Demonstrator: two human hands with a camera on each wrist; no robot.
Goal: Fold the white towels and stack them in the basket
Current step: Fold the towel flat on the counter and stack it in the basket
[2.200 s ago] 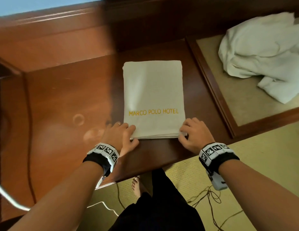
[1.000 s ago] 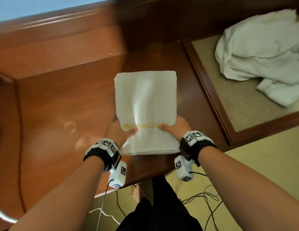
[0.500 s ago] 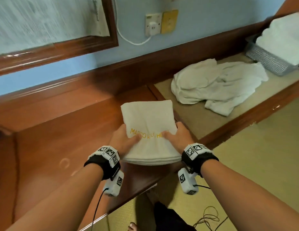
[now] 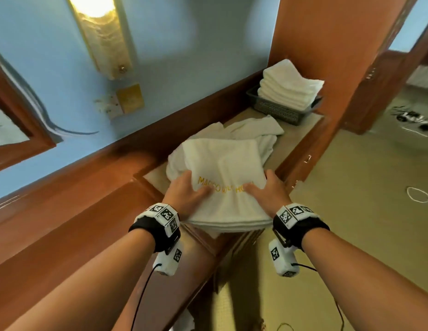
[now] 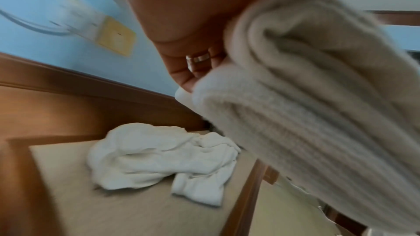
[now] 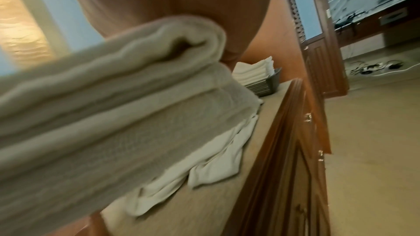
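Head view, wooden counter (image 4: 72,211), tan inset mat (image 4: 301,125), blue wall (image 4: 174,44), tan carpet (image 4: 351,211)

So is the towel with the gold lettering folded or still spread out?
Folded: the lettered towel, held between left hand and right hand, shows stacked layers along its near edge.

Stacked towels (image 4: 291,88) sit in the basket (image 4: 275,108) — loose towels (image 4: 253,130) lie before it.

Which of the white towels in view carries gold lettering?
The folded towel held between the left hand and right hand. The stacked towels in the basket and the crumpled towels behind show no lettering.
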